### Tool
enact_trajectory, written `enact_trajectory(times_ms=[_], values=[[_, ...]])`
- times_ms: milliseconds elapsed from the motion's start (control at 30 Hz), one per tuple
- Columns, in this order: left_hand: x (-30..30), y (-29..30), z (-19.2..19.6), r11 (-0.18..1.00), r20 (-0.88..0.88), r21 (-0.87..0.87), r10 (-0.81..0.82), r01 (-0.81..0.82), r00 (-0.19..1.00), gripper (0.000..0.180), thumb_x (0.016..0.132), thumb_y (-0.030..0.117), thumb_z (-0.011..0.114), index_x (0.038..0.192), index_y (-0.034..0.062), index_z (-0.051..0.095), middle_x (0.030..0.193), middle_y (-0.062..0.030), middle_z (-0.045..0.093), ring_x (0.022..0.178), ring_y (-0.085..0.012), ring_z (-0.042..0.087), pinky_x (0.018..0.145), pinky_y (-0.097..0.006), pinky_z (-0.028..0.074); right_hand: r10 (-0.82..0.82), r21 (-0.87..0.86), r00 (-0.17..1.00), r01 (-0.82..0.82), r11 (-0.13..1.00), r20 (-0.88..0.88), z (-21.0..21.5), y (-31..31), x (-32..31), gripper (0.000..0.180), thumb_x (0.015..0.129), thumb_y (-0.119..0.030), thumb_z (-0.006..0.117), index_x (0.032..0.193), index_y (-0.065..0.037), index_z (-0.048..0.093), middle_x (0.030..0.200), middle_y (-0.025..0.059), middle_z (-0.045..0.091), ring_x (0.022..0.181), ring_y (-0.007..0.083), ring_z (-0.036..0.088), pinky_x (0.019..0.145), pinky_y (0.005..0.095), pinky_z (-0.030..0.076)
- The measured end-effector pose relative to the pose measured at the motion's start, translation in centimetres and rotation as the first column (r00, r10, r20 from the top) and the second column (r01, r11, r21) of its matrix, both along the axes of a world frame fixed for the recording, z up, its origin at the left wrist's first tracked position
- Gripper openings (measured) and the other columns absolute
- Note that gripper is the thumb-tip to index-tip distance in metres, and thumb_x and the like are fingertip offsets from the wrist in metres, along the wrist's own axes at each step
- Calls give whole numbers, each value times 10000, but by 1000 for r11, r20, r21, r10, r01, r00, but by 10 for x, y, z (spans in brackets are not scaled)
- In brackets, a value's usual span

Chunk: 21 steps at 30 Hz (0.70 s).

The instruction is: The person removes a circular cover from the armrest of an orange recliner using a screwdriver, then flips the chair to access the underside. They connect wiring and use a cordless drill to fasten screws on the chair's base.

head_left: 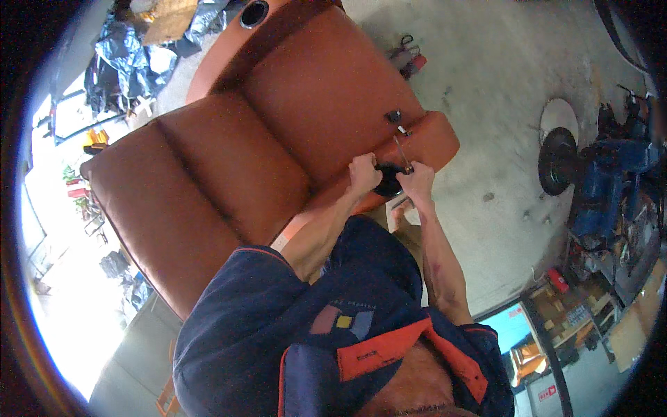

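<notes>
At the lower edge of the brown leather recliner (278, 139), which lies tipped over on the concrete floor (486, 83), both hands work close together at a dark fitting (389, 182) on the chair's side panel. The left hand (364, 172) is closed in a fist just beside that fitting, though what it clasps is hidden by its own fingers. The right hand (417, 179) is curled around what looks like the handle of a slim tool whose metal shaft (401, 151) runs up toward a small metal bracket (396, 118) on the leather (the tip is too small to make out).

The main risk, as I judge it, is the shaft slipping off its seat: it lies flat against the upholstery, so a sudden release under force could score or puncture the leather. The left hand sits right next to the working point, so a slip could also drive the tool into the knuckles. Both arms are stretched well forward over the chair, which leaves little control if something gives way at once. Red-handled hand tools (410, 59) lie on the floor beyond the chair, well apart from the hands.
</notes>
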<state>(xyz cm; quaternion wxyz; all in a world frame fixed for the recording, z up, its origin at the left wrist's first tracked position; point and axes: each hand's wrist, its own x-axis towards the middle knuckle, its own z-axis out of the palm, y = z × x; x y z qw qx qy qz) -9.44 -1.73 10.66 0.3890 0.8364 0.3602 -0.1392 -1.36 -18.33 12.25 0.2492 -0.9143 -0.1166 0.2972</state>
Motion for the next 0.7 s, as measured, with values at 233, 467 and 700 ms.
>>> enact_trajectory(times_ms=[233, 467, 700], values=[[2, 1, 9, 1000, -72, -8, -24, 24, 997, 205, 710, 123, 736, 896, 42, 701, 912, -207, 721, 914, -430, 699, 817, -508, 559, -5, -91, 994, 15, 996, 113, 0, 7, -9, 353, 712, -261, 814, 886, 2, 655, 910, 230, 698, 861, 441, 683, 764, 511, 542], [-3, -15, 27, 999, -160, 35, 10, -5, 987, 277, 783, 109, 736, 1024, -6, 666, 972, -290, 693, 937, -477, 689, 830, -566, 557, 63, -186, 962, -13, 982, 266, 13, 27, -21, 261, 728, -148, 796, 849, 15, 632, 844, 236, 677, 819, 445, 685, 740, 526, 541], [-14, -10, 7, 996, 1, -33, 80, -80, 997, 206, 717, 83, 712, 904, 22, 652, 901, -241, 700, 870, -492, 661, 780, -554, 526, 27, 107, 972, -53, 993, 235, 4, 8, -6, 226, 682, -91, 784, 806, 31, 641, 676, 232, 644, 727, 429, 681, 682, 514, 523]])
